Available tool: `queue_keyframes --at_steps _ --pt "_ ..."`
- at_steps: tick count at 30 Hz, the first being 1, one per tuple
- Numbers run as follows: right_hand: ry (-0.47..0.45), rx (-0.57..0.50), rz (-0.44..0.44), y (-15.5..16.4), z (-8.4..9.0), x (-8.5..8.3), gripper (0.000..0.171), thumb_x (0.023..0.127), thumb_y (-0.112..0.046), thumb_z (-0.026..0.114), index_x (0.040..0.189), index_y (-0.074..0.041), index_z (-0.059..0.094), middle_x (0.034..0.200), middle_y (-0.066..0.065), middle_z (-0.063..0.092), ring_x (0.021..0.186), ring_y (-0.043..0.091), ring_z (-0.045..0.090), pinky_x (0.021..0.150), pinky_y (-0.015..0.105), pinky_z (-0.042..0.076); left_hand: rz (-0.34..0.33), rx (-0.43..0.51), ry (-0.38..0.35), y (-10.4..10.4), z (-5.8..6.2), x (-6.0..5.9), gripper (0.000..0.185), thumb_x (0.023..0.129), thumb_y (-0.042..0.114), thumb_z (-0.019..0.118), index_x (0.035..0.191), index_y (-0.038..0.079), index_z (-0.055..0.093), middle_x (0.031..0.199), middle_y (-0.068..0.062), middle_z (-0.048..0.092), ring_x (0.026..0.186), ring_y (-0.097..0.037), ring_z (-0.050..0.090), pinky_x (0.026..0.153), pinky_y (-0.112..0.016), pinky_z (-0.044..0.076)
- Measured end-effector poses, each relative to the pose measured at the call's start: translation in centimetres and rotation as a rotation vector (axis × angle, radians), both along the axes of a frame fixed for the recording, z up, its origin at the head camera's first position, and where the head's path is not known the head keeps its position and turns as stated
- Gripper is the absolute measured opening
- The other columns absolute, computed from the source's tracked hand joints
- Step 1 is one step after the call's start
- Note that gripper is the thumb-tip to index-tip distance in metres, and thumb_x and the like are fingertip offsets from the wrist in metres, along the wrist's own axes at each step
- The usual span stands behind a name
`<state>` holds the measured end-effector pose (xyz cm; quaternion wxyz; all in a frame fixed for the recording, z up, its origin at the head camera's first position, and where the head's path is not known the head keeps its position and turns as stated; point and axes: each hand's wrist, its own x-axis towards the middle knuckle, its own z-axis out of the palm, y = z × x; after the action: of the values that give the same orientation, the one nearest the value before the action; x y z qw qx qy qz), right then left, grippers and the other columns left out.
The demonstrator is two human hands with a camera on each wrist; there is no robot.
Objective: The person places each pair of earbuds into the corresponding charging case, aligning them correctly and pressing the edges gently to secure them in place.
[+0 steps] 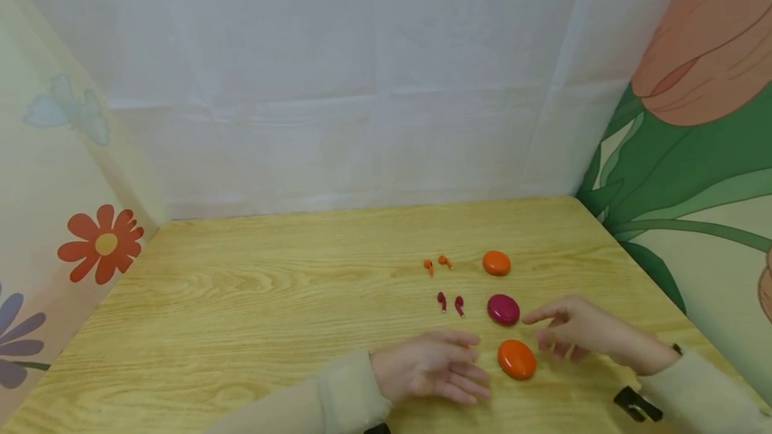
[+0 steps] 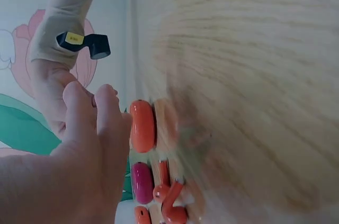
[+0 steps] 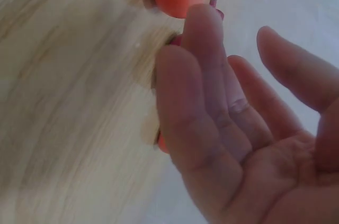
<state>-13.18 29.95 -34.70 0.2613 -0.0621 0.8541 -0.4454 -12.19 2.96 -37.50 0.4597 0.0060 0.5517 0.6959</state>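
My left hand (image 1: 431,366) hovers palm inward just left of the nearest orange earbud case (image 1: 517,359), fingers spread and holding nothing. Beneath it lie two orange earbuds (image 2: 174,212), mostly hidden by the hand in the head view. On the other side of that case is my right hand (image 1: 582,330), its fingers loosely bent and empty, the index finger pointing toward the magenta earbud case (image 1: 503,309). All the cases are smooth, rounded and closed. In the right wrist view, the orange case shows just beyond the fingertips (image 3: 204,23).
Left of the magenta case lie two magenta earbuds (image 1: 442,302). Farther back, another orange case (image 1: 496,262) has two orange earbuds (image 1: 429,266) to its left. A white sheet (image 1: 374,86) backs the wood-grain table (image 1: 241,300); flower-printed panels (image 1: 693,186) flank it.
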Motion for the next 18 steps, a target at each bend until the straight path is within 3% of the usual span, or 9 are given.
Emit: queue_keyframes --at_steps 7,18 --pt "-0.049 -0.022 0.013 0.2 -1.0 0.0 0.037 0.093 -0.009 0.062 0.123 0.013 0.057 0.076 0.006 0.067 0.06 0.019 0.063 0.05 0.027 0.05 0.024 0.006 -0.056 1.3 0.1 0.3 0.042 0.101 0.002 0.044 0.142 -0.005 0.036 0.113 -0.038 0.059 0.114 -0.054 0.053 0.095 -0.057 0.043" --pt "-0.125 -0.1 0.031 0.4 -2.1 -0.1 0.044 0.094 -0.009 0.062 0.127 0.017 0.048 0.076 0.008 0.066 0.06 0.015 0.062 0.053 0.025 0.051 0.123 0.011 -0.15 3.1 -0.4 0.7 0.047 0.098 -0.006 0.045 0.143 -0.008 0.03 0.107 -0.039 0.058 0.112 -0.055 0.053 0.096 -0.058 0.042"
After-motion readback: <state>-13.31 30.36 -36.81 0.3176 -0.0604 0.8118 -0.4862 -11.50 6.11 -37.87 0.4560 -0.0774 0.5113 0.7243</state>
